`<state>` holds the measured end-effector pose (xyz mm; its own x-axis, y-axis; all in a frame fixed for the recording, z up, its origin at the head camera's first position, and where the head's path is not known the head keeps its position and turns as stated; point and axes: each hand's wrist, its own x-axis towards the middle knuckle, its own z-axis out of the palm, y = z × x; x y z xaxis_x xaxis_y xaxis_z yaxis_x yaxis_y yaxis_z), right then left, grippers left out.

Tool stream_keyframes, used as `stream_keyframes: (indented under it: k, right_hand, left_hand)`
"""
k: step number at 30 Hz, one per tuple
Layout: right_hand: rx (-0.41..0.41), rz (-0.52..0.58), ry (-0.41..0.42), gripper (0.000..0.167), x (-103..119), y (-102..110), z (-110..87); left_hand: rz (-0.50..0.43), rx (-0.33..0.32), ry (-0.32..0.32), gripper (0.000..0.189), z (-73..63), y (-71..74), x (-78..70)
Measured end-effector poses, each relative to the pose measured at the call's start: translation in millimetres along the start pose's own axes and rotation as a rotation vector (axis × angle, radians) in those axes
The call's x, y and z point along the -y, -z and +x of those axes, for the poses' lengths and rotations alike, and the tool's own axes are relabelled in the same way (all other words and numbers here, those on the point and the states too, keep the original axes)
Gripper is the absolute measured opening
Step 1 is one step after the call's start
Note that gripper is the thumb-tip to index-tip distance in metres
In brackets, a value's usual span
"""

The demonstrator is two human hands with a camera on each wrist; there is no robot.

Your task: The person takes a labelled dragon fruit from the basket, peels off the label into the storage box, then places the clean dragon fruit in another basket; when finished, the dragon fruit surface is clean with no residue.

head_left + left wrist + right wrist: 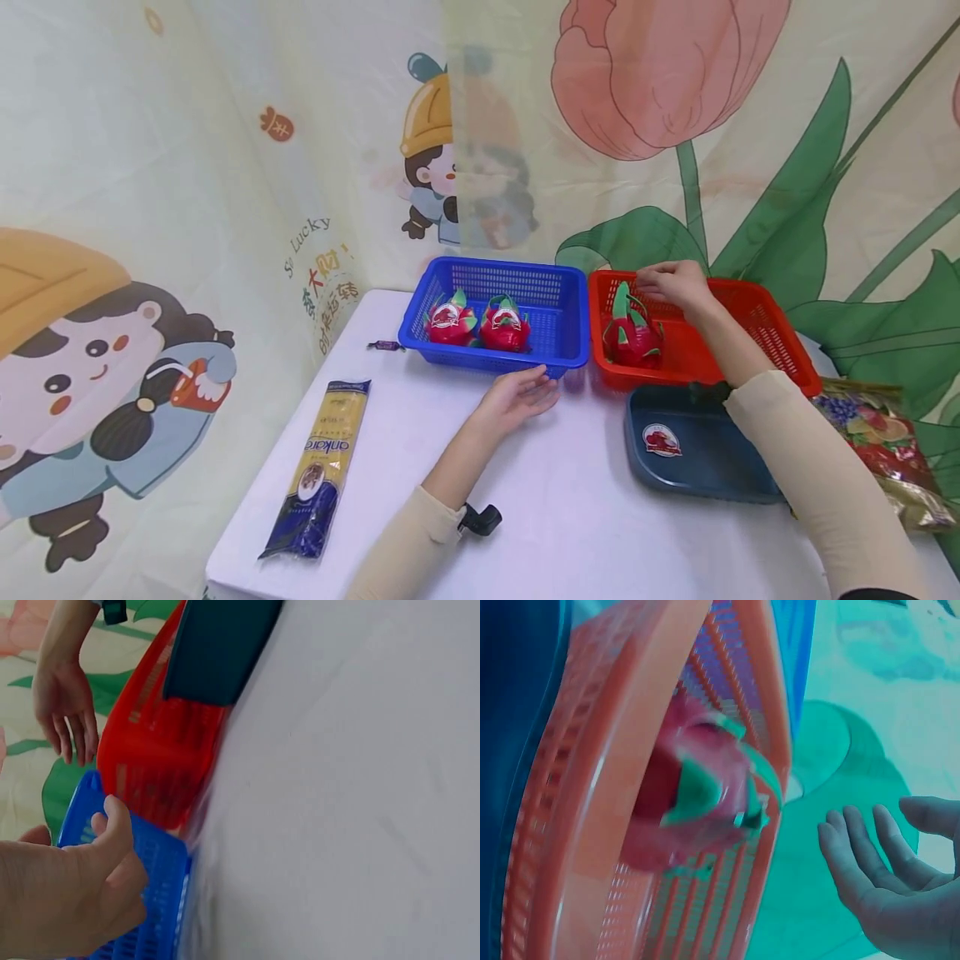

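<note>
My right hand (677, 285) hovers above the red basket (750, 304), fingers loosely bent with nothing in them. Below it, at the basket's left end, sits a dragon fruit (634, 340) with green leaf tips; the right wrist view shows this dragon fruit (697, 787) inside the basket wall. My left hand (519, 395) is at the front rim of the blue basket (495, 360), palm turned up and fingers relaxed, holding nothing. Inside that basket lie two more dragon fruits, a left one (450, 322) and a right one (506, 325), both with round stickers.
A dark teal bin (705, 454) with a similar sticker stands before the red basket. Far right lies a colourful fruit-printed bag (881, 442). A yellow and blue pasta pack (318, 471) rests on the white table (555, 517) at left, and a small wrapped candy (386, 345) beside the blue basket.
</note>
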<state>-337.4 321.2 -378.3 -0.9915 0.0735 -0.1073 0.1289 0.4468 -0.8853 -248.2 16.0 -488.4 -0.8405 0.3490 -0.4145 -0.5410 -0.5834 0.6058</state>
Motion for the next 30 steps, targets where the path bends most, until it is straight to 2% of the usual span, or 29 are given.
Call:
stream_keyframes:
  k: [6, 14, 21, 26, 30]
  right_hand:
    - [0.046, 0.062, 0.014, 0.051, 19.8, -26.9, -2.2]
    - [0.148, 0.148, -0.006, 0.048, 35.2, -65.2, 9.7]
    - [0.292, 0.206, -0.068, 0.049, 49.1, -95.5, 27.3]
    - [0.387, 0.175, -0.108, 0.049, 58.0, -111.0, 39.2]
    - [0.429, 0.137, -0.149, 0.049, 63.6, -122.8, 47.9]
  left_hand:
    - [-0.012, -0.051, -0.044, 0.007, -7.9, 21.6, -17.8]
    - [-0.108, -0.122, -0.112, 0.008, -14.8, 42.0, -39.4]
    - [-0.176, -0.145, -0.193, 0.030, -19.3, 65.6, -65.7]
    - [-0.210, -0.156, -0.251, 0.055, -18.5, 81.3, -78.3]
    - [-0.221, -0.161, -0.288, 0.061, -17.8, 88.3, -85.6]
